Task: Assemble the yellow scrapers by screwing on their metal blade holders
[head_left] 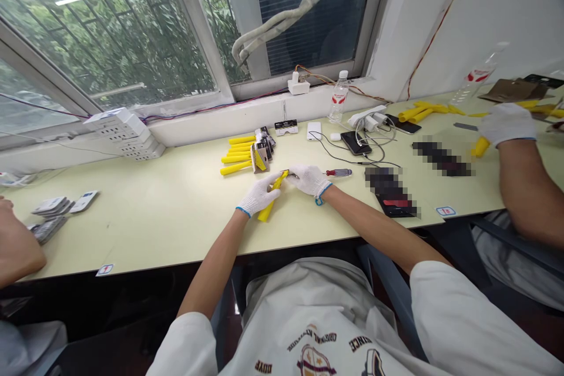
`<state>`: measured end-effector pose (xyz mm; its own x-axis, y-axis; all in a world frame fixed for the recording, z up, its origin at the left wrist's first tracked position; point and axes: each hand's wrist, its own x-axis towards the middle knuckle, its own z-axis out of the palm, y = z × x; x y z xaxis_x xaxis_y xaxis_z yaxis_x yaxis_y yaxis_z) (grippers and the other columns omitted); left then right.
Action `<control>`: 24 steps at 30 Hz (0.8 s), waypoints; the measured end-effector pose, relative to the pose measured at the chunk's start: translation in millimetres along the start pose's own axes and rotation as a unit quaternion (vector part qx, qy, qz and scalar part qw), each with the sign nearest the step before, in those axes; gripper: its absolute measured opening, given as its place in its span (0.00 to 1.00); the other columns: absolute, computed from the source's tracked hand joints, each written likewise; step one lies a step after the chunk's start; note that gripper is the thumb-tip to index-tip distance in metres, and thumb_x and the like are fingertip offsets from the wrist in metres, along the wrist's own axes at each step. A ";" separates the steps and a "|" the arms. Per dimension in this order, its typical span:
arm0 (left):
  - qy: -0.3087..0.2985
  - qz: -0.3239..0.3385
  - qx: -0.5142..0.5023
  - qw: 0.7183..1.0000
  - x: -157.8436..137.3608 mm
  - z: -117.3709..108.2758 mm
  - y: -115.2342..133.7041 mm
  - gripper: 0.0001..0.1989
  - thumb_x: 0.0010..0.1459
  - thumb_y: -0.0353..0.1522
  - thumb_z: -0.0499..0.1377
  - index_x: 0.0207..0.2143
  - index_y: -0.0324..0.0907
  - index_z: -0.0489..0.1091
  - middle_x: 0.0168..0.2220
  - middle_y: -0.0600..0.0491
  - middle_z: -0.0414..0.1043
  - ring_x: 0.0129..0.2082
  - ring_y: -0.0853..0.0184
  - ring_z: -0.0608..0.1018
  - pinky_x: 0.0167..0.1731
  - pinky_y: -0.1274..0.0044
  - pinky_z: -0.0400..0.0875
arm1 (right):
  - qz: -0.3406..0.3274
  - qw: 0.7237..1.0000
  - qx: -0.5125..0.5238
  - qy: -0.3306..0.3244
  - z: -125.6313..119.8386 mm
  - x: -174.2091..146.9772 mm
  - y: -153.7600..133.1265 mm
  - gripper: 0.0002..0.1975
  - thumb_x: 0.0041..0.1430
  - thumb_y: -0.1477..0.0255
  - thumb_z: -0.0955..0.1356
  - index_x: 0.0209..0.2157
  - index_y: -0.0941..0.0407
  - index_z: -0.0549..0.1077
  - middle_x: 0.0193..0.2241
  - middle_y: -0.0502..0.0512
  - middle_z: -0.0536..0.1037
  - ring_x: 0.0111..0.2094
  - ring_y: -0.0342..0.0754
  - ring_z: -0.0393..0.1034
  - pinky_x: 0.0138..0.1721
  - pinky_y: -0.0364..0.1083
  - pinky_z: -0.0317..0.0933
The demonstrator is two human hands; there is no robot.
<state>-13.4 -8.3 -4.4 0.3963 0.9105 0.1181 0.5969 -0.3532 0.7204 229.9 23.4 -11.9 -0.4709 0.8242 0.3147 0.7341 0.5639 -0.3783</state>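
Observation:
My left hand [259, 194], in a white knit glove with a blue cuff, is closed around a yellow-handled tool [265, 211] that slants up and away from me. At the tool's upper end my right hand [309, 181], gloved the same way, is closed with its fingertips pinched together. A small dark piece shows between the two hands; its kind is too small to tell. Just right of my right hand lies a screwdriver [339, 173] with a grey and red handle. Beyond my hands several yellow-handled tools [235, 168] lie side by side, their heads in printed card sleeves [259, 158].
Behind stand a water bottle [338, 98], a white power strip [366, 116] with cables, and a phone [356, 144]. White boxes [127, 134] are stacked by the window. At right a co-worker's gloved hand [507, 124] is near yellow pieces; another person's arm [20, 241] rests at left.

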 end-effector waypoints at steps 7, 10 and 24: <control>0.001 0.006 -0.006 1.000 0.0 0.3 -1.6 0.37 0.61 0.32 0.60 0.73 0.48 0.66 0.51 0.53 0.81 0.36 0.66 0.78 0.42 0.74 0.75 | 0.006 1.000 -0.002 -0.004 1.1 0.5 1.1 0.22 0.73 0.59 0.70 0.58 0.59 0.75 0.56 0.61 0.77 0.55 0.52 0.75 0.58 0.56 0.73; 0.004 0.005 -0.002 1.000 -0.2 0.1 -1.2 0.38 0.60 0.32 0.61 0.74 0.48 0.66 0.51 0.53 0.81 0.36 0.65 0.79 0.43 0.74 0.75 | 0.006 1.000 -0.003 -0.005 0.0 0.2 0.5 0.21 0.73 0.59 0.70 0.58 0.59 0.75 0.56 0.61 0.77 0.55 0.52 0.75 0.58 0.56 0.73; 0.000 0.004 -0.001 1.000 -0.3 0.1 -0.1 0.37 0.61 0.32 0.60 0.74 0.48 0.66 0.45 0.55 0.81 0.33 0.66 0.77 0.40 0.74 0.73 | 0.008 1.000 0.004 -0.011 -0.9 -0.5 0.0 0.22 0.73 0.59 0.70 0.58 0.59 0.75 0.56 0.61 0.77 0.55 0.52 0.74 0.58 0.56 0.73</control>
<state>-13.5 -8.6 -4.6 0.4009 0.9076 0.1246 0.5916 -0.3604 0.7212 230.6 23.0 -11.4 -0.4692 0.8342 0.2898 0.7382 0.5506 -0.3898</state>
